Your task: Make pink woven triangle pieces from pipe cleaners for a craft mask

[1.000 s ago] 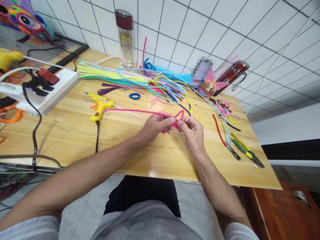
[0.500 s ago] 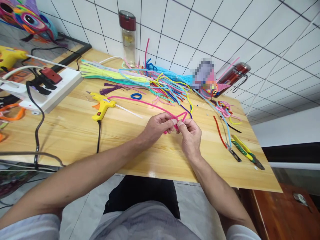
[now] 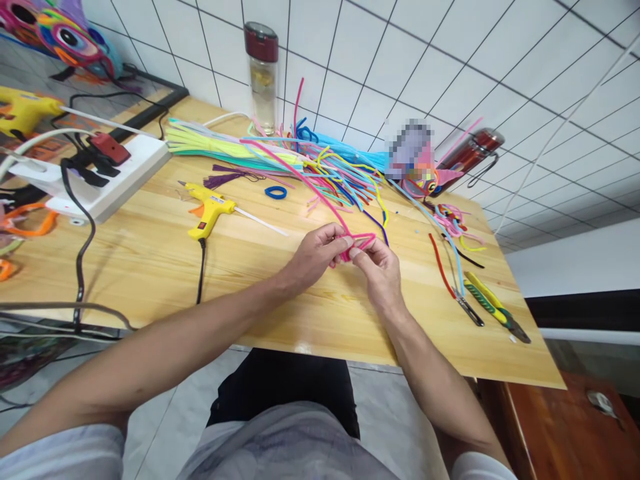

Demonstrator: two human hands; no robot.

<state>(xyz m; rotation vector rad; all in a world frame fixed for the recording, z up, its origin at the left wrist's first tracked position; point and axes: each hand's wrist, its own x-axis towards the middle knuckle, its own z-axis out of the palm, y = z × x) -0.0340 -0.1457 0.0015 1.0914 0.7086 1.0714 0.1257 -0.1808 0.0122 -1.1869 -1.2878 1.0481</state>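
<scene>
The left hand [image 3: 313, 257] is pinching the pink stem [image 3: 320, 195] between thumb and fingers, nearly closed. The right hand [image 3: 383, 277] is gripping the same stem just beside it, thumb pressing down, its other fingers curling in. Both are working above the middle of the table [image 3: 300, 320].

The shaping is looking only partly done: the stem is folding into a small cluster at the fingertips, with a narrow bend sticking out toward 2 o'clock. A long, almost straight length is running toward 10 o'clock, unfolded. The fingers are hiding how the cluster is joining.

From the hands, the glue gun [image 3: 213, 210] is lying at 9 o'clock, the blue ring [image 3: 268, 194] at 10, the bundle [image 3: 210, 143] beyond, and the pliers [image 3: 483, 293] are resting at 4.
</scene>
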